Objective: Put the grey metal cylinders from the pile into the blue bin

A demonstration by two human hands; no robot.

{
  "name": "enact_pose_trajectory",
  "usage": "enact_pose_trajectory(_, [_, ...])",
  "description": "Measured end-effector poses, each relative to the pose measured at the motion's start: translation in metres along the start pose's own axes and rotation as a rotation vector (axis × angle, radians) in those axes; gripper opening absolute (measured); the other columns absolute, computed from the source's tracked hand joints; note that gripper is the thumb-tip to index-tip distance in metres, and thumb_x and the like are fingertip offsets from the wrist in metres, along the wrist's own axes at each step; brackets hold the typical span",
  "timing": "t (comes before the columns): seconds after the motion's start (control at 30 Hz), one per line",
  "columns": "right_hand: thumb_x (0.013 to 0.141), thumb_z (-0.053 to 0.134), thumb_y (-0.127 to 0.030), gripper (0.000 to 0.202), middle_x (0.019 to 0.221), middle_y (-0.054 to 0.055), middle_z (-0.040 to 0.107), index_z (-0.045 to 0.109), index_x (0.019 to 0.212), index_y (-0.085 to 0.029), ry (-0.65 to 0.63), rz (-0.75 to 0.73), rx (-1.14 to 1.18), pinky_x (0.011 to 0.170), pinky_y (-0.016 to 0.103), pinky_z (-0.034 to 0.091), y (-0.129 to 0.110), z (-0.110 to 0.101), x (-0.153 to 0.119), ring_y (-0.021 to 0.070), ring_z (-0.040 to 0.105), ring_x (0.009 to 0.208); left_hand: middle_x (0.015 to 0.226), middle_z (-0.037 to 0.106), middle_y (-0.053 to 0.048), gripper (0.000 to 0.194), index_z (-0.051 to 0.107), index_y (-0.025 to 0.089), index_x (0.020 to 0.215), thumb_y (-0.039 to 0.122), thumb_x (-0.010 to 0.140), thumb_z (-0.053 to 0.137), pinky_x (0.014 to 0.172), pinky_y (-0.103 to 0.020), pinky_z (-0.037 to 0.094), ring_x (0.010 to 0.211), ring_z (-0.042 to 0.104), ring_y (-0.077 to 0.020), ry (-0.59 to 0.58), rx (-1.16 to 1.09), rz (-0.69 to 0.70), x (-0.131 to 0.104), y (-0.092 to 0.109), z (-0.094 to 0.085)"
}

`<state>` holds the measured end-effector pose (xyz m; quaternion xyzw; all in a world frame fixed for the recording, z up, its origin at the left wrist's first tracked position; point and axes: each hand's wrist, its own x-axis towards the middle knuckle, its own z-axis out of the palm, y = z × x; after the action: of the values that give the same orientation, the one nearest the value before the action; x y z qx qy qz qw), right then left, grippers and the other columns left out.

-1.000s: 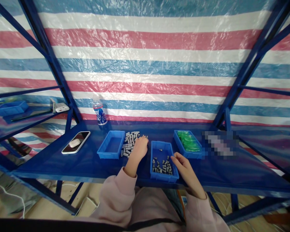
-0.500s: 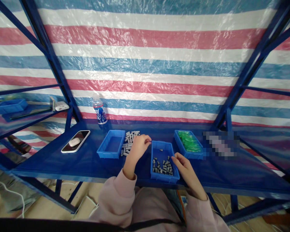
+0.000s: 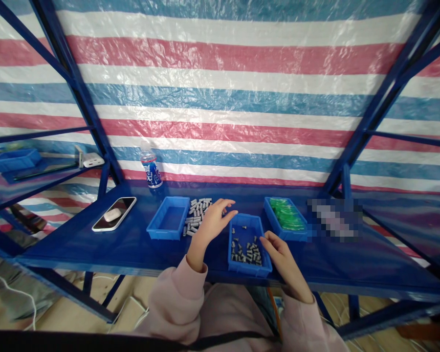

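**Left hand over grey parts, right hand at middle bin**

Left hand (image 3: 211,222), centre frame: fingers spread and loosely open, hovering at the right edge of the loose pile of grey parts (image 3: 196,216) on the shelf (image 3: 132,244). Can't tell if anything is pinched under the fingers. Pile sits just left of the hand, between it and the empty blue bin (image 3: 168,225).

Right hand (image 3: 282,256), lower centre-right: half curled, thumb and forefinger close together at the right rim of the middle blue bin (image 3: 247,242). Whether it holds a piece: can't tell. That bin holds dark small parts, directly left of the hand.

Bin of green pieces (image 3: 286,215) upper right of the right hand. Phone (image 3: 114,214) with white case on it at left; bottle (image 3: 151,170) behind.
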<state>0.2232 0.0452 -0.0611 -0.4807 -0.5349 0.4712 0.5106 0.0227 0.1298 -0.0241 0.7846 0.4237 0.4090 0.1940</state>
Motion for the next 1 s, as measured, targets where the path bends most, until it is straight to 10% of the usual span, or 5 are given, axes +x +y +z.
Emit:
enact_pose_trajectory(0.43, [0.078, 0.06, -0.051, 0.036, 0.061, -0.004, 0.039, 0.042, 0.067, -0.021, 0.077, -0.074, 0.006, 0.051, 0.024, 0.032, 0.01, -0.002, 0.002, 0.0121, 0.036, 0.057, 0.106, 0.067, -0.004, 0.03, 0.065, 0.022, 0.104, 0.014, 0.089, 0.04, 0.087, -0.027, 0.042, 0.099, 0.061, -0.0176, -0.092, 0.514, -0.158, 0.017, 0.006, -0.04])
enact_pose_trajectory(1.0, [0.08, 0.059, -0.05, 0.034, 0.061, -0.003, 0.042, 0.042, 0.067, -0.023, 0.167, -0.171, -0.068, 0.053, 0.025, 0.032, 0.008, -0.004, -0.003, 0.0141, 0.038, 0.057, 0.085, 0.071, -0.011, 0.012, 0.07, 0.017, 0.078, 0.016, 0.067, 0.068, 0.079, -0.031, 0.049, 0.088, 0.067, -0.0251, -0.428, 0.624, -0.346, 0.041, 0.001, -0.026])
